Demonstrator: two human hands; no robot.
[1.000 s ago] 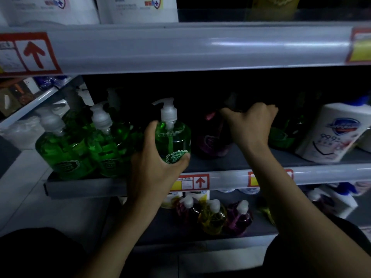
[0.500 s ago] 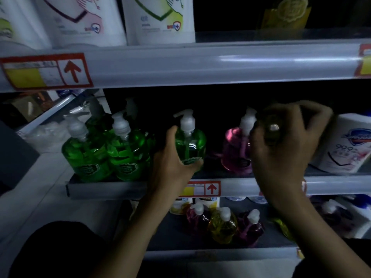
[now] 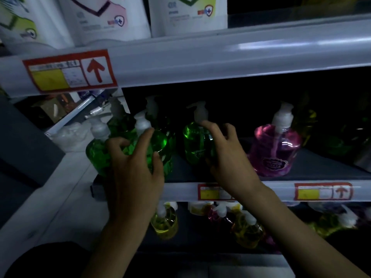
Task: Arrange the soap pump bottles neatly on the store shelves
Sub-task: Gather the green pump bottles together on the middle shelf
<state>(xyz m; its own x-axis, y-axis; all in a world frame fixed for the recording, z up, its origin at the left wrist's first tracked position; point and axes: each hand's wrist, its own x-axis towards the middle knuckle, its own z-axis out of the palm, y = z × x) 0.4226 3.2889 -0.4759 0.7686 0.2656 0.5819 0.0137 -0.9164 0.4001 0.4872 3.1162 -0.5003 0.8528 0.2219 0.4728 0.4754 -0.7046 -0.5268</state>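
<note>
A clustered green bottle (image 3: 160, 143) is gripped by the left hand (image 3: 132, 171), a lone green bottle (image 3: 192, 141) by the right hand (image 3: 226, 157) — a pink bottle (image 3: 277, 149) is seen just right of it.

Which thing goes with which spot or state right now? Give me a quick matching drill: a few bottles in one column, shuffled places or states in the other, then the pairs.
Column one:
1. left green bottles
2. lone green bottle
3. pink bottle
4. yellow bottle

Column two:
A. untouched on the middle shelf, right of both hands
B. on the lower shelf
C. in the grip of the left hand
D. in the grip of the right hand

Pairs: 1-C; 2-D; 3-A; 4-B
</note>
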